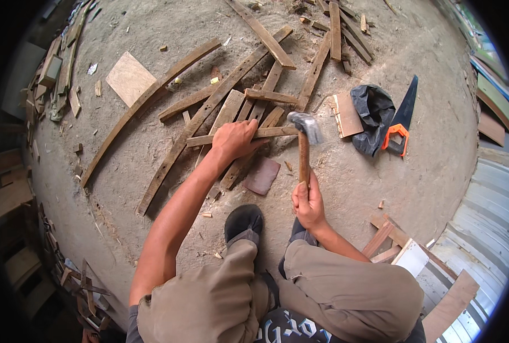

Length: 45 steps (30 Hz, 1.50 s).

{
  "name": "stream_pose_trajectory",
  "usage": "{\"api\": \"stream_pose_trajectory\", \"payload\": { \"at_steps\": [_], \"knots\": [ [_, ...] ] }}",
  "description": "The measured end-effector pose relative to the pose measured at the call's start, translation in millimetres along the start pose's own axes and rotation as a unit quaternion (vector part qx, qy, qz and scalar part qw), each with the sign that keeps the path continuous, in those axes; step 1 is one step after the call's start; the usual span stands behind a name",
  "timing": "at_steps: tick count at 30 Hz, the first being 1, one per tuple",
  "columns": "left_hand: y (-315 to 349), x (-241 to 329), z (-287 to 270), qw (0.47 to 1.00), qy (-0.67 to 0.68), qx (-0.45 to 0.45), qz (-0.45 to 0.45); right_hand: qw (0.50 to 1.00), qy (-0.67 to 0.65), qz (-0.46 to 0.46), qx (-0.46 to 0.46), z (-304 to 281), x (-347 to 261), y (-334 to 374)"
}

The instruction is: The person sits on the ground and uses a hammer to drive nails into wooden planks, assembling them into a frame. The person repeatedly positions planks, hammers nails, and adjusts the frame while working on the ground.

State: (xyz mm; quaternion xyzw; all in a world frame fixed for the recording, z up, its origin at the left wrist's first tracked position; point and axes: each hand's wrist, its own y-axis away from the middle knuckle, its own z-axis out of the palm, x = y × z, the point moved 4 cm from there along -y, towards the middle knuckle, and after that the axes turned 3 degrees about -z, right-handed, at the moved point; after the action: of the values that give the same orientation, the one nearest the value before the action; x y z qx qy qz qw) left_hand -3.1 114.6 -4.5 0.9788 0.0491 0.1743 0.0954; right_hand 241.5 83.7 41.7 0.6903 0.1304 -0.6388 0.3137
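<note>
The place is a rough earth-coloured floor (117, 228), with scrap wood (51, 68) heaped along its left edge. Going rightward, a pale square board (130, 79) lies flat, with one corner at a long bent strip (140, 108). Next comes a straight strip with holes (168, 167), which is part of a loose pile of old wood.

In the middle, the left hand (234, 139) reaches over this pile, its fingers grasping a short stick (276, 132), which lies crosswise above other pieces. A reddish flat piece (262, 176) rests on the floor just below. At the right end of the stick is the head of the hammer (304, 154); it is blurred, so I cannot tell if it touches. The right hand (308, 206) has its fingers clenched around the handle.

Farther right there are a broken board (347, 116), a black bag (373, 117) and a saw with orange handle (406, 114), none of them in use.

In my judgement, the work on this stick is in the middle and not finished. Many pieces remain in the pile, apparently unjoined. Whether any nail is already in or out, I cannot see.
</note>
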Motion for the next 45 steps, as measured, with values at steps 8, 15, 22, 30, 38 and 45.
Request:
{"api": "stream_pose_trajectory", "payload": {
  "at_steps": [8,15,22,30,38,45],
  "knots": [
    [2,-4,5,1.0,-0.011,0.001,-0.006,0.997,-0.051,-0.049,-0.018,-7,-68,-2],
    [-1,-2,6,1.0,-0.006,0.008,-0.002,0.998,0.003,0.051,-0.036,-10,-15,-10],
    [1,-3,5,1.0,-0.013,-0.015,-0.02,0.995,-0.09,0.048,-0.001,-14,-91,-13],
    [-4,-2,2,1.0,-0.006,0.003,-0.015,0.986,0.048,0.151,-0.042,-17,4,-7],
    [1,-3,2,0.999,-0.01,-0.017,-0.032,0.995,-0.087,-0.048,-0.016,-16,-96,-9],
    [-2,1,1,0.999,-0.005,-0.023,-0.027,0.979,0.06,0.19,-0.032,-33,-3,-14]
  ]
}}
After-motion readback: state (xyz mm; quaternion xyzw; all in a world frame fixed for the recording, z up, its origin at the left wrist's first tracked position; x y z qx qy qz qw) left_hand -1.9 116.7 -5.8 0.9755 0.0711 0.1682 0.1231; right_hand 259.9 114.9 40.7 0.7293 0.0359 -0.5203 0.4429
